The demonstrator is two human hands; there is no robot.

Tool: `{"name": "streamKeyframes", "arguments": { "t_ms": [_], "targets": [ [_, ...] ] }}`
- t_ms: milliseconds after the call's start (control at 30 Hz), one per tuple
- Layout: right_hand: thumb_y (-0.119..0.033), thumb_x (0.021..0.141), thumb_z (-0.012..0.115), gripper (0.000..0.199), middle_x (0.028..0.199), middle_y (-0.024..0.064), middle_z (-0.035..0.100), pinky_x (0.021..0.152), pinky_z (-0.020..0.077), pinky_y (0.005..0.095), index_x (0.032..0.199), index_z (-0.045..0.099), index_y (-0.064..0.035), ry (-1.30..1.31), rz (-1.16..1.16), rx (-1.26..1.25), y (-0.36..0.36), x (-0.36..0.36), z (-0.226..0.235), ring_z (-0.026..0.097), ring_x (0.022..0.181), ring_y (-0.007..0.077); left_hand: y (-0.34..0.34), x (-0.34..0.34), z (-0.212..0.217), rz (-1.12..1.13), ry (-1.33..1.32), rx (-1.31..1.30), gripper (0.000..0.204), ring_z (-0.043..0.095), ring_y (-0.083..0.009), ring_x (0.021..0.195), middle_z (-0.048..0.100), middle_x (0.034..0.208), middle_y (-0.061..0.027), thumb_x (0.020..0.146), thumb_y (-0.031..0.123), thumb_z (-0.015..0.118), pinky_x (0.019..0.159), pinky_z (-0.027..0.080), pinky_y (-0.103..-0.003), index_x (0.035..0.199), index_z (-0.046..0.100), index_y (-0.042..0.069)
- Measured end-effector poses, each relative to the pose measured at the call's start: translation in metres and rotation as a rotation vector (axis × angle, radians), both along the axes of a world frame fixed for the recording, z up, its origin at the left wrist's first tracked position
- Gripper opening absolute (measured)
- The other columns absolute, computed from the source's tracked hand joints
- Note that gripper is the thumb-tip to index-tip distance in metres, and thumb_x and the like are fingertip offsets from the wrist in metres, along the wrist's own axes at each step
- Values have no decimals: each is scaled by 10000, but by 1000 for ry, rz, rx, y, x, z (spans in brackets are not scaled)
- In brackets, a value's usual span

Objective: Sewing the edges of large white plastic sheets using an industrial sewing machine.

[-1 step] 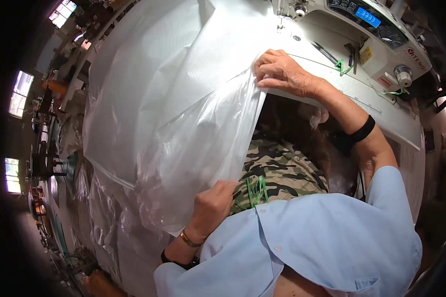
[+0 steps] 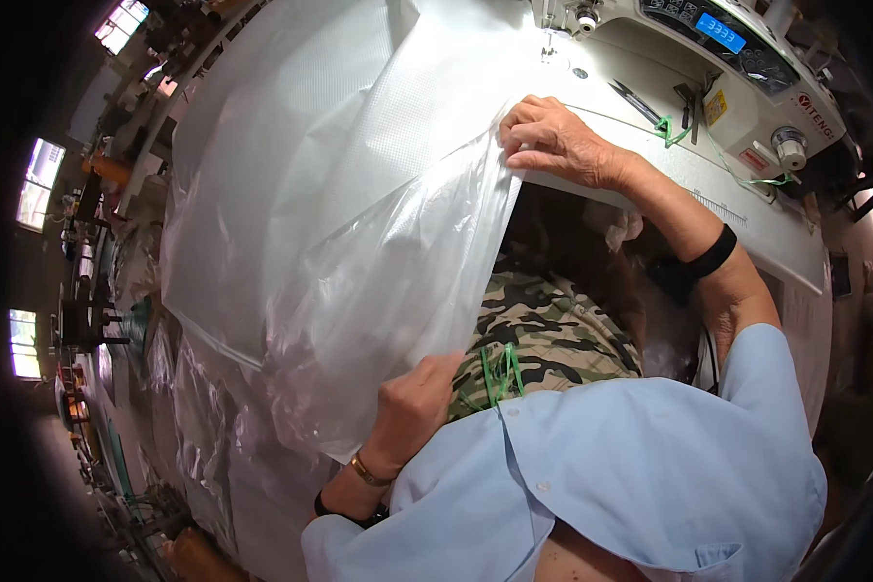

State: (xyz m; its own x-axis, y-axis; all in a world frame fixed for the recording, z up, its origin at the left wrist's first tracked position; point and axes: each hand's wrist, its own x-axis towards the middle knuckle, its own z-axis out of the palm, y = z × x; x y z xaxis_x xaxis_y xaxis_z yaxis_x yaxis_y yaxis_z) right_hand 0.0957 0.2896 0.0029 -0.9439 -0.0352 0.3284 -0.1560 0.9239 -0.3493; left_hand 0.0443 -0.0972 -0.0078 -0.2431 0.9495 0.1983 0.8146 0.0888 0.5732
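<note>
Head view: barely any movement since the earlier frame; the right hand [image 2: 553, 143] sits a trace further right. It pinches the translucent plastic sheet [image 2: 388, 262] at the bench [image 2: 679, 189] front; the left hand [image 2: 415, 400] grips nearer the body, we judge for tension. Sewing machine [image 2: 757, 116]: lit blue display [image 2: 721, 33], yellow label [image 2: 716, 108]; wording untranscribed.

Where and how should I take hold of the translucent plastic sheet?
I'd pinch the sheet by its right edge, between the right hand and left hand, coming from the right. That edge runs nearly straight there beside an open gap, while the rest spreads wide and wrinkled.
</note>
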Motion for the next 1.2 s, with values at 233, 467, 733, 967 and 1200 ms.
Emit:
{"name": "streamKeyframes", "arguments": {
  "t_ms": [233, 467, 733, 967, 1200],
  "targets": [
    [-451, 953, 626, 326, 1032, 38, 607, 1047, 340, 397, 927, 651, -127, -59, -87, -15, 3, 2, 4, 533, 1104, 213, -1, 1, -2, 3, -93, 70, 546, 593, -315, 645, 614, 853, -173, 792, -108, 609, 608, 495, -377, 1331, 594, -26],
    [-592, 865, 670, 579, 1338, 75, 601, 1133, 221, 608, 1240, 668, -151, 55, -442, 146, 13, -2, -15, 467, 1309, 278, 28, 2, -20, -36, -248, 39, 391, 588, -328, 665, 568, 833, -157, 776, -47, 527, 618, 499, -416, 1132, 681, 1],
    [-700, 937, 476, 799, 1492, 202, 463, 1176, 172, 650, 1421, 509, -66, -191, -561, 212, 19, 4, -9, 343, 1458, 340, 70, -12, -20, -140, -198, 18, 246, 562, -347, 658, 530, 755, -159, 779, -51, 513, 616, 481, -421, 949, 685, -5],
    [-685, 923, 515, 882, 1504, 271, 422, 1176, 181, 649, 1425, 442, 37, -92, -460, 146, 27, 12, -14, 350, 1443, 395, 118, -31, -6, -133, -185, 84, 190, 563, -329, 657, 543, 732, -156, 782, -51, 487, 601, 452, -386, 855, 659, -19],
    [-679, 896, 553, 912, 1492, 301, 417, 1198, 187, 592, 1392, 448, 80, -90, -424, 81, 23, 9, -5, 330, 1450, 407, 173, -54, 13, -167, -25, 183, 132, 580, -343, 593, 572, 694, -167, 789, -31, 519, 564, 455, -404, 770, 649, -13]
  ]
}}
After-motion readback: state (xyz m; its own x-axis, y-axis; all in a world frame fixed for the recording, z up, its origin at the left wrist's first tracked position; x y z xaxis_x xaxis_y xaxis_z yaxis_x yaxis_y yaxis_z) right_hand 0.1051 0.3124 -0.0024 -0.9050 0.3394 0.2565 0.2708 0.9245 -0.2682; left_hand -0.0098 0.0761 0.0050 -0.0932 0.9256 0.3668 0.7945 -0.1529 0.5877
